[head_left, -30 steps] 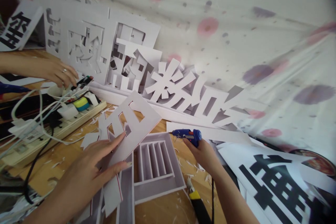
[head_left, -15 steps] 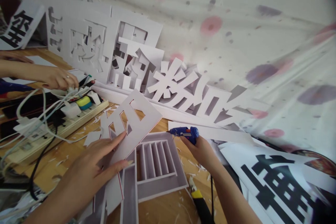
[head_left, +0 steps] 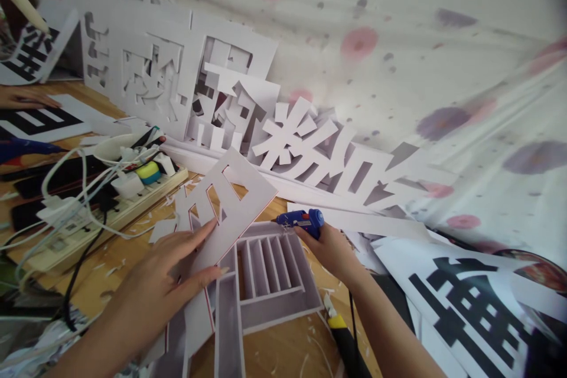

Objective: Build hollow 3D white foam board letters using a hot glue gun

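A blue hot glue gun [head_left: 305,221] is gripped in my right hand [head_left: 330,248], its nozzle pointing left over the far edge of a white foam-board frame [head_left: 281,319]. That frame has raised walls and several thin parallel slats inside. With thumb and forefinger, my left hand [head_left: 163,271] holds a flat white cut-out character [head_left: 245,192] tilted above the frame's left part. Red lines run along the cut-out's edges. My left palm hides some of the white pieces underneath.
A power strip [head_left: 101,227] with tangled cables lies at left. White cut-out characters [head_left: 305,136] lean against the flowered curtain [head_left: 398,41]. A yellow-black cutter [head_left: 341,331] lies near my right arm, beside printed sheets [head_left: 469,301]. Another person's hand [head_left: 29,96] rests on paper.
My right hand has moved the glue gun slightly left along the frame's edge. At left, the other person's reaching hand has withdrawn from the power strip, showing a printed sheet.
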`<action>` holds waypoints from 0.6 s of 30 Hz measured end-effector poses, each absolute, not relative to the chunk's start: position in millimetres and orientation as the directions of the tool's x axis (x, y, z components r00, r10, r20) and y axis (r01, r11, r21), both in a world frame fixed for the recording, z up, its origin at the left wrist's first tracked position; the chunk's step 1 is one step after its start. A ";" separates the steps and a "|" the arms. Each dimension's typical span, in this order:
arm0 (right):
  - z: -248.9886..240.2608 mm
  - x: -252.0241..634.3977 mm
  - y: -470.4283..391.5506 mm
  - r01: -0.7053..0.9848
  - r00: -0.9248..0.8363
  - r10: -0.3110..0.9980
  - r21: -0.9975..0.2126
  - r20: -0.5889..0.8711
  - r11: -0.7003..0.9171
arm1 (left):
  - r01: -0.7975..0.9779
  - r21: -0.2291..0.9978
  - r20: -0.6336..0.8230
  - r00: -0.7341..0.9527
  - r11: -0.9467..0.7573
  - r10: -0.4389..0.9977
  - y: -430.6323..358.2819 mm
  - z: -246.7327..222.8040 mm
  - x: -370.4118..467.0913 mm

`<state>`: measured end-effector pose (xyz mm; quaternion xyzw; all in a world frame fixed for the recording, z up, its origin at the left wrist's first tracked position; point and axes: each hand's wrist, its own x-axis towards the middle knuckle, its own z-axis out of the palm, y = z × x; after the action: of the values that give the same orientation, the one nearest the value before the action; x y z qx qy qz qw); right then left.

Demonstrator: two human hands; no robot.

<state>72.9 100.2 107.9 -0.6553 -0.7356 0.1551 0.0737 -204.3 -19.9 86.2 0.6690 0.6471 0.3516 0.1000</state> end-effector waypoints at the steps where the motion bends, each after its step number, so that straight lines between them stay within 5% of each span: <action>1: 110.1 69.6 99.2 0.941 -0.133 0.986 -0.324 -0.101 0.094 | 0.795 0.589 0.342 -0.084 -0.143 0.936 -19.7 86.1 -204.6; 18: 117.1 34.5 91.7 0.884 -0.290 0.952 -0.408 -0.099 0.227 | 0.770 0.616 0.348 -0.075 -0.167 0.935 -25.1 91.3 -211.4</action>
<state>34.5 91.7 117.1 -0.5898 -0.7784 0.1970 0.0857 -211.4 -25.1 91.3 0.6705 0.6354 0.3660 0.1127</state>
